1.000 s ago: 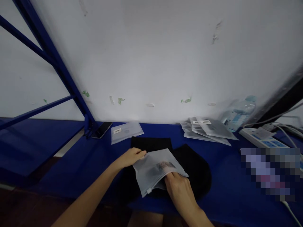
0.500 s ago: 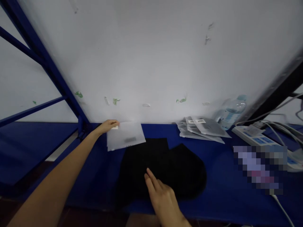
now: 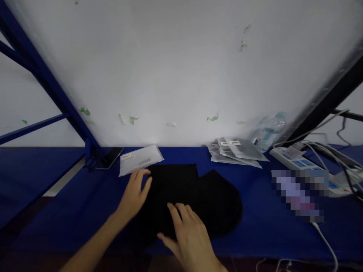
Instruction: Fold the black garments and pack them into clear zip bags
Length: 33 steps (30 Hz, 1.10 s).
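Note:
A black piece of folded cloth [image 3: 178,181], perhaps a garment, lies spread on the blue table [image 3: 255,241]. My left hand [image 3: 136,190] is at the cloth's left edge, thumb and fingers apart with nothing between them. Over the lower middle of the cloth is my right hand [image 3: 187,228], its thumb held away from the curved fingers. Whether its fingertips press on the fabric I cannot tell. Just beyond my left hand lies a translucent plastic bag [image 3: 141,158] with a small white label.
A pile of labelled translucent bags [image 3: 241,153] lies at the back right, beside a water bottle [image 3: 270,132]. Farther right are a white power strip [image 3: 300,160] with cables and a blurred-out item [image 3: 296,196]. A dark phone [image 3: 110,156] lies back left, near the blue frame [image 3: 72,121].
My left hand has let go of the translucent bag and come back to the cloth's left edge. The phone is now uncovered. My right hand's fingers and thumb have spread; the view has shifted slightly.

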Each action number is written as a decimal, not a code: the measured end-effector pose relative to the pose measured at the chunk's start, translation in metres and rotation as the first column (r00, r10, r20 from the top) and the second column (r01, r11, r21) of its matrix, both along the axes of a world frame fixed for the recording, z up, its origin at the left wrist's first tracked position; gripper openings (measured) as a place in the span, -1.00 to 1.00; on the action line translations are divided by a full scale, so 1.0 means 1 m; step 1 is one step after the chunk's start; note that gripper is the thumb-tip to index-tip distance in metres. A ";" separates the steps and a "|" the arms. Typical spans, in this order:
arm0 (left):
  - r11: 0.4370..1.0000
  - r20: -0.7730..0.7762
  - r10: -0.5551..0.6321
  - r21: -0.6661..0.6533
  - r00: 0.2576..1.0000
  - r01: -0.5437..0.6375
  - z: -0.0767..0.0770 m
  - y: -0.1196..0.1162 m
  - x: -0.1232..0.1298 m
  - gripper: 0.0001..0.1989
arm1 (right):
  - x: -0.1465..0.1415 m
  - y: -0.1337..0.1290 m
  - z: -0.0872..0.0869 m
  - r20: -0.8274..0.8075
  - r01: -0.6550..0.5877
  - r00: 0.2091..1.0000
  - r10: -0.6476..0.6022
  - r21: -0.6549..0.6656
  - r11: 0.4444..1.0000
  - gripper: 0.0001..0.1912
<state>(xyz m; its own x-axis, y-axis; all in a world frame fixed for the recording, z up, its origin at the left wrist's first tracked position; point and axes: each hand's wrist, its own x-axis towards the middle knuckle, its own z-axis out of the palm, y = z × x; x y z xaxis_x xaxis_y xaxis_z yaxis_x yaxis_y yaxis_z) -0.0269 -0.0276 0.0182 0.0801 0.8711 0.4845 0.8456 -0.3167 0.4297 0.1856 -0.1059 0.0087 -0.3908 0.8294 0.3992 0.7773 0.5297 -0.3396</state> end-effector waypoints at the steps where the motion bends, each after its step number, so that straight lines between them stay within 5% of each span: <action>1: 0.999 0.037 -0.021 -0.029 0.999 0.022 -0.007 -0.024 0.008 -0.81 | 0.000 0.004 0.000 -0.052 -0.007 0.999 0.004 -0.058 0.998 -0.57; 6: 0.954 0.057 -0.195 -0.221 0.979 0.203 -0.027 -0.093 0.018 -0.46 | 0.016 0.035 0.005 -0.506 -0.110 0.859 -0.076 -0.327 0.938 -0.80; 9: 0.921 -0.013 -0.269 -0.298 0.963 0.253 -0.024 -0.096 0.019 -0.13 | 0.032 0.055 0.009 -0.660 -0.198 0.701 -0.270 -0.543 0.816 -0.71; 11: 0.913 -0.073 -0.312 -0.299 0.947 0.278 -0.020 -0.090 0.021 -0.12 | 0.042 0.066 0.010 -0.708 -0.262 0.583 -0.400 -0.629 0.732 -0.63; 13: 0.894 -0.156 -0.389 -0.302 0.908 0.331 -0.016 -0.085 0.024 -0.24 | 0.055 0.074 0.007 -0.726 -0.257 0.505 -0.467 -0.643 0.722 -0.56; 16: 0.868 -0.233 -0.462 -0.318 0.855 0.382 -0.015 -0.081 0.028 -0.46 | 0.073 0.079 0.001 -0.617 0.006 0.649 -0.445 -0.581 0.814 -0.52; 18: 0.864 -0.224 -0.463 -0.329 0.858 0.381 -0.016 -0.080 0.030 -0.52 | 0.080 0.078 -0.003 -0.463 0.217 0.807 -0.367 -0.345 0.913 -0.54; 20: 0.859 -0.184 -0.454 -0.348 0.872 0.374 -0.016 -0.081 0.032 -0.54 | 0.079 0.075 -0.006 -0.307 0.224 0.922 -0.234 -0.068 0.972 -0.51; 22: 0.855 -0.130 -0.444 -0.359 0.887 0.375 -0.015 -0.079 0.033 -0.55 | 0.073 0.073 -0.008 -0.177 0.117 0.979 -0.106 0.055 0.992 -0.41; 25: 0.858 -0.091 -0.442 -0.334 0.892 0.391 -0.008 -0.068 0.029 -0.58 | 0.061 0.075 -0.007 -0.085 0.060 0.995 -0.056 0.053 0.997 -0.56; 28: 0.887 -0.119 -0.424 -0.255 0.898 0.385 0.005 -0.046 0.012 -0.59 | 0.065 0.084 -0.001 -0.232 0.120 0.965 -0.119 -0.009 0.993 -0.80; 33: 0.930 -0.182 -0.358 -0.155 0.916 0.333 0.016 -0.018 -0.031 -0.60 | 0.117 0.097 0.001 -0.471 0.273 0.803 -0.364 -0.252 0.928 -0.64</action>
<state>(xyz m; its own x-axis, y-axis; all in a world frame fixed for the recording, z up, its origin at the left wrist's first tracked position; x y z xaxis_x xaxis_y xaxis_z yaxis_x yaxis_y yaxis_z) -0.0582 -0.0456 0.0344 0.4724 0.8209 0.3209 0.7653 -0.5626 0.3126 0.3027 -0.0091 0.0097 0.1235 0.9419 0.3123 0.5893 0.1835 -0.7868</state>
